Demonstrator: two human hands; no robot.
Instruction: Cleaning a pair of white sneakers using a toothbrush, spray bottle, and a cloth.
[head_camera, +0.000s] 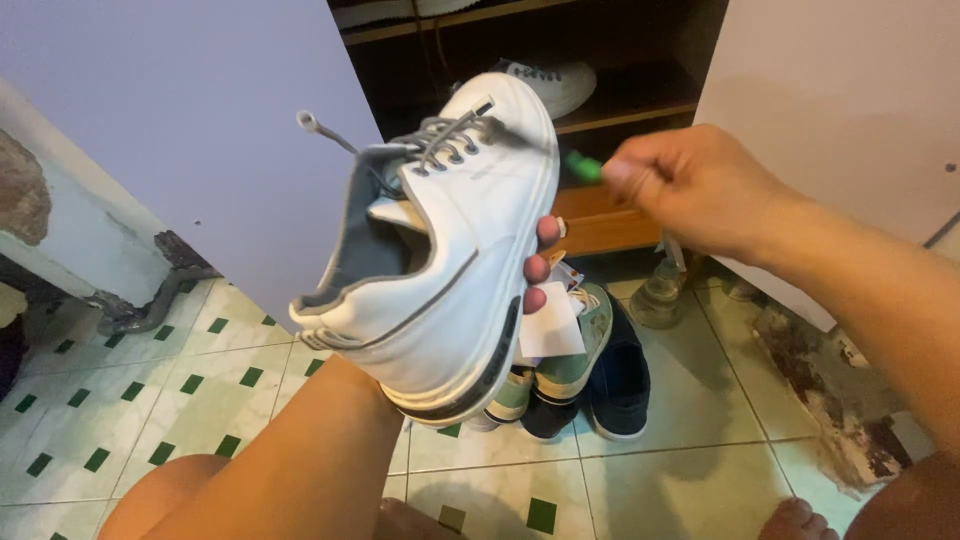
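Holding a white sneaker (455, 240) from beneath, the left hand (540, 262) shows only its fingertips, curled over the sole edge; the shoe is lifted well above the floor, tilted on its side, toe toward the cabinet.

- Sneaker: white upper, grey lining, grey laces (440, 135), one lace end sticking out to the left.
- Right hand (690, 185): closed around a small green-tipped tool (583, 167), blurred, held just beside the shoe's toe; whether it touches cannot be told.
- Below: pile of shoes (575, 365) on the green-and-white tiled floor (150, 410), including a dark blue one and a pale green one.
- Behind: open wooden shoe cabinet (620, 105) with another white sneaker (550, 85) on a shelf.
- Beside the pile: clear bottle (660, 295).
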